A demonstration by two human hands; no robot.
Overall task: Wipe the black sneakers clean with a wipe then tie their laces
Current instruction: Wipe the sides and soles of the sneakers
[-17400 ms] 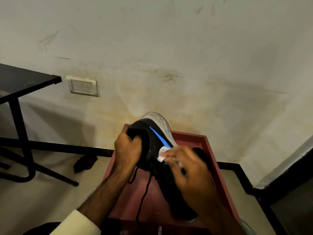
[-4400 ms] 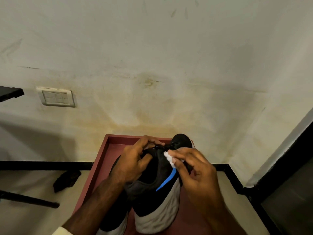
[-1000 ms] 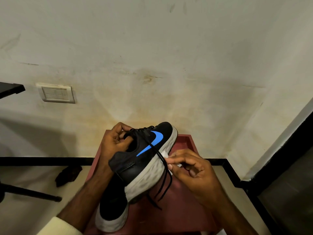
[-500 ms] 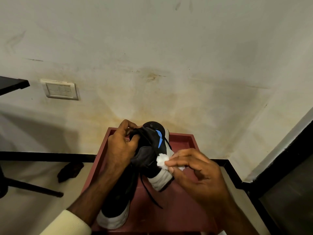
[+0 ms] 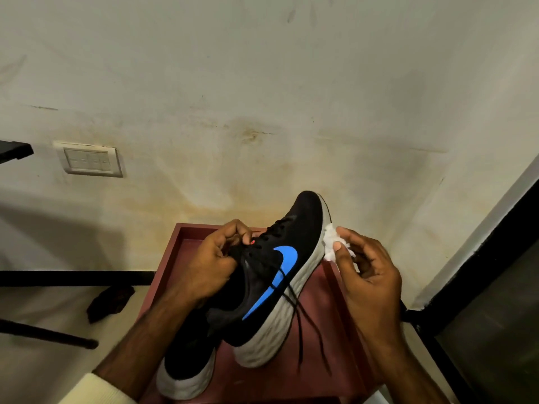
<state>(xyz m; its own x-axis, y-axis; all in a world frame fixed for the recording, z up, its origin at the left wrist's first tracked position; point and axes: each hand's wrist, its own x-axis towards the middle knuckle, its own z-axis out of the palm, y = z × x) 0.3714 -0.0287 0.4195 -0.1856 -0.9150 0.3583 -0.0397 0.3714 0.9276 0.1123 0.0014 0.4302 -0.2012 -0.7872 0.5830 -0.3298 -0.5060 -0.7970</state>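
Observation:
A black sneaker (image 5: 277, 275) with a blue swoosh and a pale grey sole is lifted above the maroon tray (image 5: 172, 258), toe pointing away and its side turned toward me. My left hand (image 5: 210, 263) grips it by the collar and tongue. Its untied laces (image 5: 303, 325) dangle over the sole. My right hand (image 5: 364, 269) pinches a crumpled white wipe (image 5: 331, 243) against the sole's front edge. The second black sneaker (image 5: 186, 371) lies in the tray below, mostly hidden by my left forearm.
The tray stands against a stained cream wall with a switch plate (image 5: 90, 159). A dark rag (image 5: 110, 300) lies on the floor to the left, near a black table's leg (image 5: 46, 335). A dark doorway frame (image 5: 481, 275) runs along the right.
The held sneaker has turned from heel-on to side-on, its swoosh showing again. My right hand with the wipe moved from the heel area up to the sole's toe end.

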